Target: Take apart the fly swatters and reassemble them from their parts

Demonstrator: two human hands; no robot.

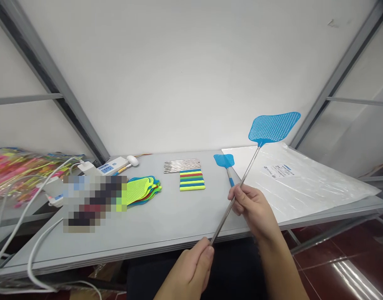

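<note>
A blue fly swatter [272,128] with a long metal rod slants up to the right in front of me. My right hand [250,206] pinches the rod around its middle. Lower down, my left hand [194,264] is closed around the rod's bottom end, which is hidden in the fingers. Beyond my right hand a second, shorter blue fly swatter [224,160] lies on the table. Coloured handle tubes [192,180] are lined up left of it, with several metal rods [181,166] in a row behind them. Perforated swatter heads [141,189] in yellow-green, red and blue are stacked further left.
A white wrapped sheet with a label [306,183] covers the right of the grey table [141,233]. At left are a power strip [111,166], a white mouse [133,160], white cables [31,246], a blurred patch and bagged colourful items [19,175]. A wall stands behind.
</note>
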